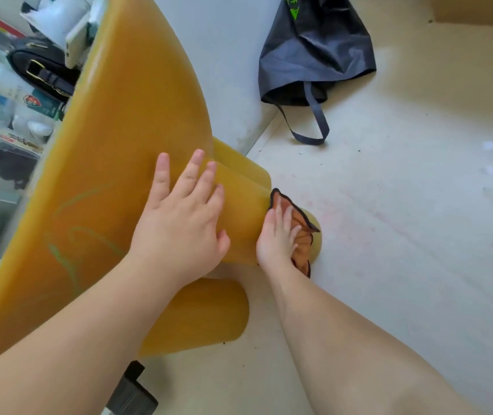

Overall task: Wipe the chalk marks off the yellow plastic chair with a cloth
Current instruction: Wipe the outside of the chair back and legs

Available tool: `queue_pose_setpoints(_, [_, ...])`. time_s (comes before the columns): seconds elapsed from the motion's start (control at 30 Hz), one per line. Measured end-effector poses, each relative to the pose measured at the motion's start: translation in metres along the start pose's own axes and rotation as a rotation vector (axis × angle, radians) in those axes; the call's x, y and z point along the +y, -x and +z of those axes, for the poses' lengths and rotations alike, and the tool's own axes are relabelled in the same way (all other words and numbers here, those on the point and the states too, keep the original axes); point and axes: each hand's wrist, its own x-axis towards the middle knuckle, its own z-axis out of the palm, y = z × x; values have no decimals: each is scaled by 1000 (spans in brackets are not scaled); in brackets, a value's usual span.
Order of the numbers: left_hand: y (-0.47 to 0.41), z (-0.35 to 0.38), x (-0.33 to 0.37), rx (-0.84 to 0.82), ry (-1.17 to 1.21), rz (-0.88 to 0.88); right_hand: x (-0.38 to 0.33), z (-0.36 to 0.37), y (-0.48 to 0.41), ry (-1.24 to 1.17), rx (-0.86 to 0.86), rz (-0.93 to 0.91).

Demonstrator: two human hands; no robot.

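Head camera view, looking steeply down at a yellow plastic chair [113, 139] that fills the left half of the frame, its smooth, glossy, slightly translucent shell curving in broad rounded panels with soft rounded corners. Faint greenish chalk marks [71, 253] loop and streak across the lower left part of the wide surface. A bare left hand [179, 223] lies flat on the chair, palm down, fingers spread and open, gripping nothing. Just to its right, lower down beside a rounded panel of the chair, the right hand [278, 238] presses with open, extended fingers against an orange cloth [299, 229]; the cloth is thin and creased, with a dark stitched border that ruffles in waves, and it sits against a rounded edge of the chair close to the floor. Both forearms are bare and reach in from the bottom of the frame. A pale, matte floor [404, 235] carries faint pinkish smudges to the right of the cloth. Farther back, a dark grey fabric bag [317, 55] with long strap handles and green print lies crumpled where floor meets a white wall. Blurred clutter, including a black strapped bag [42, 70], fills the left edge.
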Motion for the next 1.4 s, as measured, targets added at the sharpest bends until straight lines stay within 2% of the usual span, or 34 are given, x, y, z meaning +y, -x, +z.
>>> queue_pose_setpoints(0.13, [-6,17,6,33,118,37,-43,14,27,17,28,-431])
queue_pose_setpoints(0.23, [-4,28,11,33,138,103,-53,6,6,69,-15,-517])
queue_pose_setpoints(0.3, [-7,29,14,11,148,97,-46,-2,-28,119,-36,-423])
queue_pose_setpoints(0.47, [-15,27,19,-13,212,50,10,-27,-97,90,-116,41])
queue_pose_setpoints(0.63, [-14,25,16,-49,240,79,14,-24,-75,-111,2,310])
queue_pose_setpoints(0.73, [-11,25,14,-12,313,72,-6,3,-40,-144,124,286])
queue_pose_setpoints(0.8, [-11,27,14,31,362,63,-20,30,-3,-101,208,126])
queue_pose_setpoints(0.93, [-7,25,11,130,466,33,-61,58,49,-243,171,127])
queue_pose_setpoints(1.07, [6,21,3,227,533,-12,-28,45,26,-264,367,32])
queue_pose_setpoints(1.23, [27,27,-5,204,386,9,-1,13,-3,-328,216,247])
queue_pose_setpoints(1.33, [42,30,-4,212,384,-14,-27,23,25,-363,187,190])
queue_pose_setpoints(1.4, [53,29,-2,216,431,-26,-49,35,56,-324,154,77])
